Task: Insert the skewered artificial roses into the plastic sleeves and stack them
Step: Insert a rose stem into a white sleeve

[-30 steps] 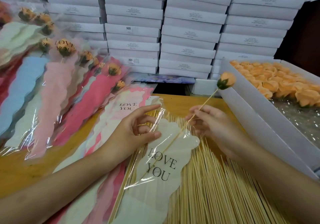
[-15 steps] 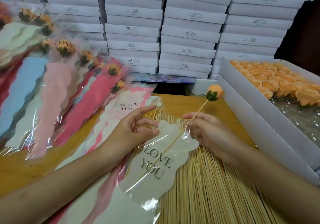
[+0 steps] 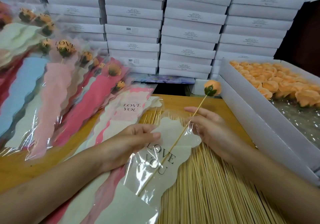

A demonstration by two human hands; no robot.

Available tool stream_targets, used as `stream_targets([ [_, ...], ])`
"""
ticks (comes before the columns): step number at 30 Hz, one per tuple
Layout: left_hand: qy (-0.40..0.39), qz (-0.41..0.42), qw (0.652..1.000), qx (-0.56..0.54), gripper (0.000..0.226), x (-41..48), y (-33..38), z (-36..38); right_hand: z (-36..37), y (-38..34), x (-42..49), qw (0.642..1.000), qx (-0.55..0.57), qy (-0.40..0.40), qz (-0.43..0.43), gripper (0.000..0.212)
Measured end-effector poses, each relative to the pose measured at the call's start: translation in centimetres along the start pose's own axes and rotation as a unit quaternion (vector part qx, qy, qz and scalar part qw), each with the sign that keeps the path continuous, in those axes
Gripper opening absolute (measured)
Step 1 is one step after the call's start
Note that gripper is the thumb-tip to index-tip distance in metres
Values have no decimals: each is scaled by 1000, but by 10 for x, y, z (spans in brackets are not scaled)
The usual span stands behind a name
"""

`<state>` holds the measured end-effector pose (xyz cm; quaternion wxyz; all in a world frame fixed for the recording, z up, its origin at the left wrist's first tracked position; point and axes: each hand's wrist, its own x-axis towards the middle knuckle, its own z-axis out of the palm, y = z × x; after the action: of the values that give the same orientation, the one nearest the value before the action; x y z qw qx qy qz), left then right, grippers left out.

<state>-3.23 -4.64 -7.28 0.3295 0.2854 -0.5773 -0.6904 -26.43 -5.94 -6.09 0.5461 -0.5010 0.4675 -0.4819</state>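
An orange rose (image 3: 212, 88) on a wooden skewer (image 3: 174, 144) slants down into a clear sleeve (image 3: 155, 170) with a cream "LOVE YOU" liner. The skewer's lower half lies inside the sleeve; the rose head stands well above its mouth. My left hand (image 3: 131, 142) pinches the sleeve's left edge near the opening. My right hand (image 3: 207, 130) holds the skewer and the sleeve's right edge, index finger stretched out. A fanned stack of sleeved roses (image 3: 57, 85) in pink, blue and red lies at the left.
Loose bamboo skewers (image 3: 207, 189) cover the wooden table (image 3: 26, 170) under the sleeve. Empty sleeves (image 3: 128, 111) lie left of centre. A white box (image 3: 259, 132) of orange rose heads (image 3: 277, 83) stands on the right. Stacked white boxes (image 3: 173, 33) wall the back.
The skewer has slid deeper into the sleeve, and the rose head has come lower and leftward. My left hand has closed from spread fingers to a pinch on the sleeve edge.
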Motion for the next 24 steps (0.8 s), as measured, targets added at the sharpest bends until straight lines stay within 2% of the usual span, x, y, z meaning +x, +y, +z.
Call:
stream_targets([
  [2,-41,-1,999,29,27,-2,0,0,-1,1,1,1000,7,-4,-12,34],
  [5,-46,-11,996,70,35,-2,-1,-1,-2,1,0,999,-2,-19,-36,41],
  [9,-41,-7,991,125,23,-3,2,1,-3,0,-1,995,-62,-14,-75,43],
  [13,-53,-1,990,134,22,-4,4,4,-2,0,-2,989,-80,28,-124,37],
  [18,-43,0,991,125,21,-5,4,3,-7,-3,4,980,-13,123,-158,38],
  [21,-46,-9,992,118,25,-4,3,3,-11,-6,4,976,21,140,-165,41],
  [24,-41,-15,993,111,33,-5,3,2,-12,-4,4,976,3,146,-162,34],
])
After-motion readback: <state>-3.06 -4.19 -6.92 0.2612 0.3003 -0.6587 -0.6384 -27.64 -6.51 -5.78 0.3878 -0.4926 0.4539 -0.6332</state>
